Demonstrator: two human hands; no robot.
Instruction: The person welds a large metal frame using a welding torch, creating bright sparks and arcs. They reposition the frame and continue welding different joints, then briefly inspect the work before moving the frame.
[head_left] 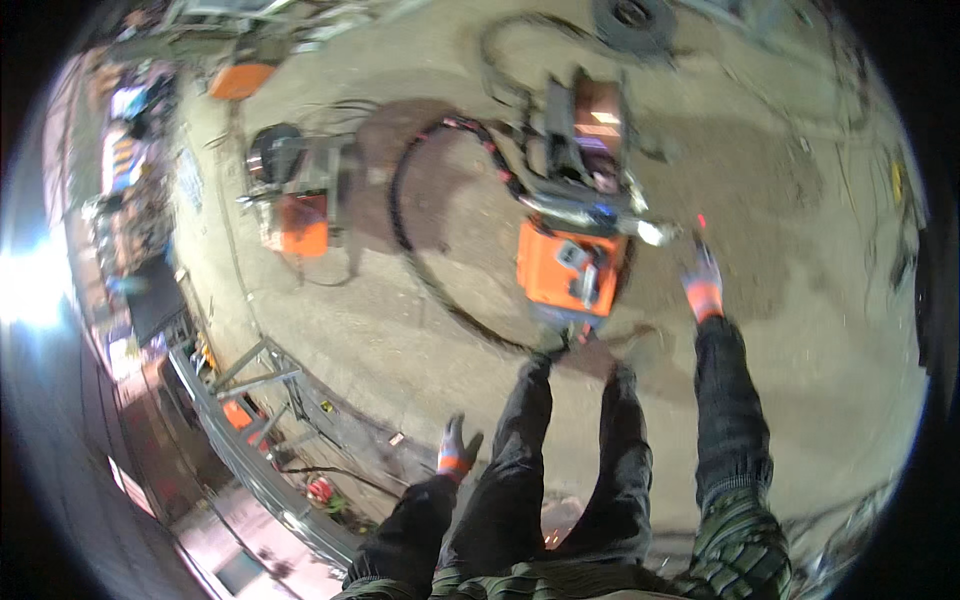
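My right hand, in a grey glove with an orange cuff, reaches out over the floor to the right of an orange box-shaped machine. Its fingers look closed around a small dark thing, too blurred to name, with a red glow just beyond its tip. Low beside my left leg hangs my left hand, in the same kind of glove, fingers apart and holding nothing. A grey fitting sits on top of the machine. Behind it stands a dark open housing with a reddish-brown panel.
A thick black hose loops over the floor, left of the machine. Farther left stands another orange unit with a dark reel. A metal frame runs along the lower left. A dark coil lies at the far side.
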